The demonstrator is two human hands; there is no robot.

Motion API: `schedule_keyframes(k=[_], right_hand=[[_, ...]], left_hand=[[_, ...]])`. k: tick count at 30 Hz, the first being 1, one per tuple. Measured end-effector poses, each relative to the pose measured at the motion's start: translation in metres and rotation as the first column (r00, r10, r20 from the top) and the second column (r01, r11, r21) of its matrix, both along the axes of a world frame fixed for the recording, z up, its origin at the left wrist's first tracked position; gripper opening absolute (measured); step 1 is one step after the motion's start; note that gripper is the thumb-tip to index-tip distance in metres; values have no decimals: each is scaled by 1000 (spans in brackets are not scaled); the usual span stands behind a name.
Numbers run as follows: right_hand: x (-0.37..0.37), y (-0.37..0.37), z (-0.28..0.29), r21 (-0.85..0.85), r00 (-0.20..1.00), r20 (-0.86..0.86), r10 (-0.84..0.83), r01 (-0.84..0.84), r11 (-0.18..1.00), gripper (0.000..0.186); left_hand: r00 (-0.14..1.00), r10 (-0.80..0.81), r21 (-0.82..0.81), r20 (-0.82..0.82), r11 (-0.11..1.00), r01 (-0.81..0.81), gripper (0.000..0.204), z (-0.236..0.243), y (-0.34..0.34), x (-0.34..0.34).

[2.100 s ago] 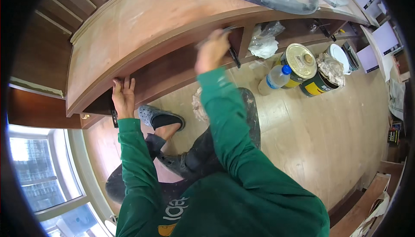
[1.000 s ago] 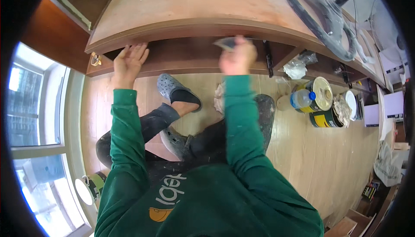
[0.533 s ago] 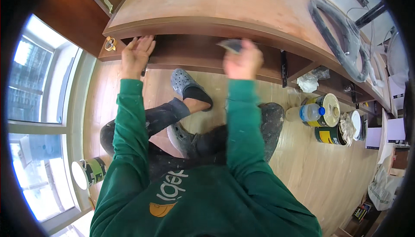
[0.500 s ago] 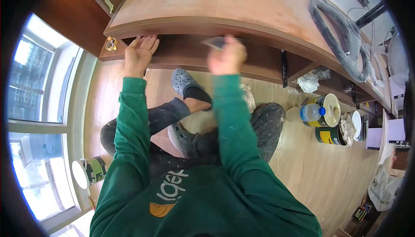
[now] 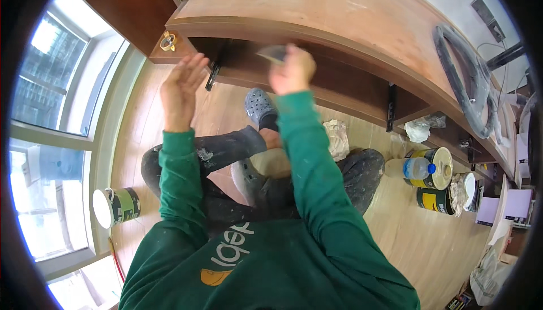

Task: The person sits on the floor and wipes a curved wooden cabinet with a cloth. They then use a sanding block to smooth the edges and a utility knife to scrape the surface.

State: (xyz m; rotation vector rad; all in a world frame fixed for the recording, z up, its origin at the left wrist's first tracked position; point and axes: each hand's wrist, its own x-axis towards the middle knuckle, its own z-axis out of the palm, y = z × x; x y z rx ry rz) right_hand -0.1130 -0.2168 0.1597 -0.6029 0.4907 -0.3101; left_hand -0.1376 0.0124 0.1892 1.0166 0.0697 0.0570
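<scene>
green sleeves (image 5: 305, 146) at the front of a wooden desk (image 5: 317, 5)

the right hand (image 5: 293, 71) was closed on a flat dark piece (image 5: 275, 54) with a pale edge, holding it at the open recess (image 5: 348, 81) under the desk's front edge; the piece was too blurred to name. the left hand (image 5: 182, 92) was open, palm showing and fingers extended, near the left end of the desk; whether it touched the wood could not be told. just beside it, a black rail (image 5: 212, 76) jutted below the desk. a gold-coloured fitting (image 5: 168, 41) sat at the desk's left front corner.

a dusty grey looped tool (image 5: 461, 78) lay on the desk's right end, and a white plastic-wrapped bundle (image 5: 417, 131) sat beneath that end. on the floor (image 5: 404, 236), in front of the desk's right half, a blue-capped bottle (image 5: 417, 168) lined up with a large tin (image 5: 443, 170). a crumpled pale wad (image 5: 337, 140) lay nearer the desk's middle. well apart from the desk's left end stood a green-and-white bucket (image 5: 121, 206).
</scene>
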Motion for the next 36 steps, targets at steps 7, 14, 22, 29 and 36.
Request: schedule_keyframes(k=[7, 14, 22, 29, 36], right_hand=[[-49, 39, -55, -779, 916, -121, 383, -327, 535, 39], [-142, 2, -79, -923, 873, -256, 415, -348, 163, 63], [-147, -128, -136, -654, 642, -753, 145, -709, -263, 83], [-165, -152, -202, -299, 387, -910, -151, -863, -407, 109], [-159, -134, -206, -328, 441, -877, -190, -840, -433, 116]], left_hand=[[998, -31, 710, 61, 704, -21, 36, -49, -38, -36], [912, -199, 311, -358, 896, 317, 27, -112, -134, -69], [907, 157, 816, 391, 396, -420, 14, -164, -20, 107], [824, 514, 693, 238, 505, -515, 17, -56, -188, 79], [720, 692, 167, 53, 704, -690, 10, -60, -42, 152]])
